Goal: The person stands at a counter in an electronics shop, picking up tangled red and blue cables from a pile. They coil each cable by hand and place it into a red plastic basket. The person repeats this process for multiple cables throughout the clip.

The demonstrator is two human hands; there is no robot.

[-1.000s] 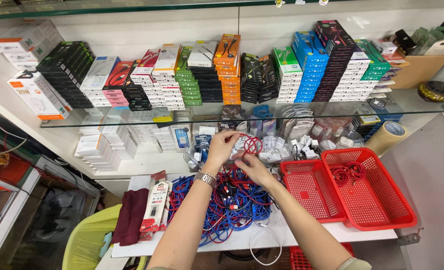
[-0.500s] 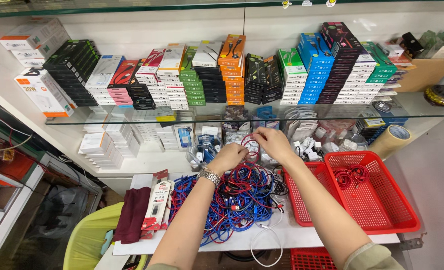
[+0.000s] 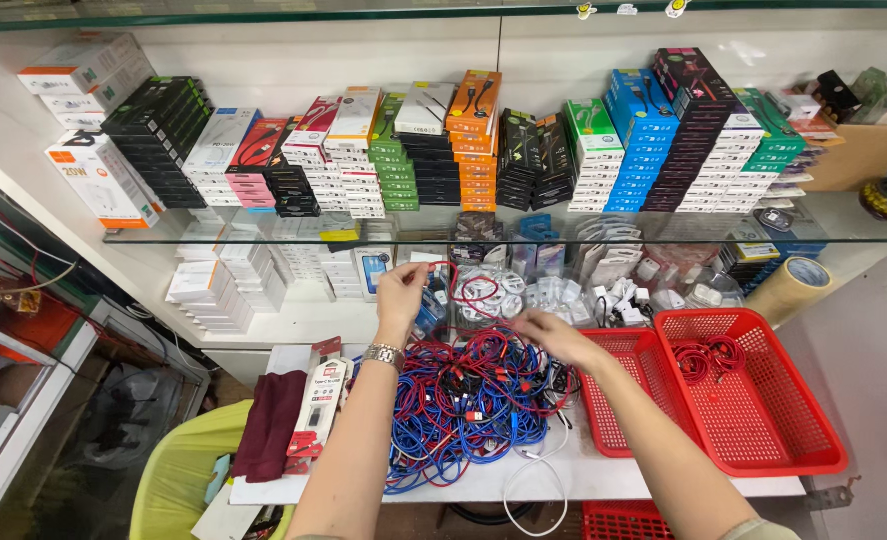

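1. The left hand (image 3: 402,292) is raised above the back of the surface (image 3: 604,478), fingers pinched shut on a red cable (image 3: 476,290) that loops off to its right, in front of the lower shelf.
2. The right hand (image 3: 554,335) lies lower and flatter, fingers loosely spread over the right side of the cable heap (image 3: 469,405). It touches the red strands there; whether it grips one I cannot tell.
3. By the look of it, the step in hand is drawing one red cable free of the heap, the left hand lifting one end while the right follows the strand down.
4. The next move would call for care: the red and blue cables are knotted together, so a pull on one is likely to drag its neighbours along.
5. The heap fills the middle of the surface and spills toward its front edge, where a white cable (image 3: 534,490) hangs over.
6. Just right of the heap stand two red baskets side by side: the nearer red basket (image 3: 619,420) looks empty, the farther red basket (image 3: 764,440) has a coiled red cable (image 3: 709,358) in its back corner.
7. At the left edge lie a dark red cloth (image 3: 269,425) and a packaged cable (image 3: 319,405).
8. Behind the hands, the lower shelf is crowded with small white chargers (image 3: 619,297), close to the lifted loop. A tape roll (image 3: 794,288) sits at the far right.
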